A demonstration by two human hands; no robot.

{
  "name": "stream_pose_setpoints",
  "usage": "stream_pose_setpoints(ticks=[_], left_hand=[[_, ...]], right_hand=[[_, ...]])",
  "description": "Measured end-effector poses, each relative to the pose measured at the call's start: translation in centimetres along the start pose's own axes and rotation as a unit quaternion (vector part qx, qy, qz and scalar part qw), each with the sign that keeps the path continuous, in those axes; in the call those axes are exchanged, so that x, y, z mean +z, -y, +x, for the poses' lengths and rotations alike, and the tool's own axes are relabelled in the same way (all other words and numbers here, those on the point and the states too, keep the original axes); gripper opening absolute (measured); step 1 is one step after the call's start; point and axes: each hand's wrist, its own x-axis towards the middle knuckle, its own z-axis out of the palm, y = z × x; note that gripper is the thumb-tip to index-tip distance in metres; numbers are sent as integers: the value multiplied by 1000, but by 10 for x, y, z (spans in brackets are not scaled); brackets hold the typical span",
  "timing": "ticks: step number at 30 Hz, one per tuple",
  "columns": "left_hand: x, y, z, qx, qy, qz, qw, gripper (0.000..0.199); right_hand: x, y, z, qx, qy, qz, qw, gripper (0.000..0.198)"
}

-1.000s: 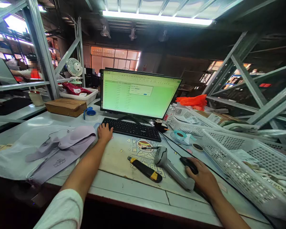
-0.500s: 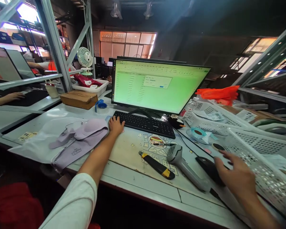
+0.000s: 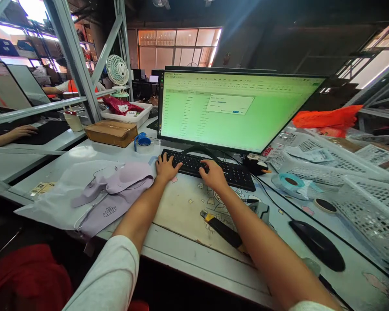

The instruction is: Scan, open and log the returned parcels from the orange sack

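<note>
Below the monitor: black keyboard | left hand spread on its left end, right hand half-curled over its middle, both empty | apparently typing; next press needs one fingertip

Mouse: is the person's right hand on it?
No, the right hand is at the keyboard, while the mouse lies apart, farther right.

Black keyboard; lilac garment; black-and-yellow cutter.

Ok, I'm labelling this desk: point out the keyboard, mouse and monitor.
Keyboard (image 3: pixel 191 164), head view: keys left of middle.
Mouse (image 3: pixel 317 245), head view: its black top.
Monitor (image 3: pixel 231 120), head view: lit screen.
</note>
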Motion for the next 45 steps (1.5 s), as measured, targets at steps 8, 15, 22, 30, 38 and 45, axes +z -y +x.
stream_pose_setpoints(ticks=[8,15,22,30,38,45], left_hand=[[-3,2,-8,-10,-43,-7,999,60],[-1,2,-7,-11,-46,0,999,59],[-1,2,-7,-11,-36,-6,999,60],[-1,1,-9,-8,-39,-2,999,59],[2,3,-7,2,-28,4,1000,63],[2,4,-1,12,19,11,1000,74]], right_hand=[[44,2,18,57,45,-63,995,48],[62,6,24,71,61,-93,991,53],[56,-2,21,52,66,-98,992,49],[38,1,7,22,90,-102,990,42],[-31,-21,-46,-19,60,-78,995,42],[-125,-126,-149,-14,-100,-68,993,53]])
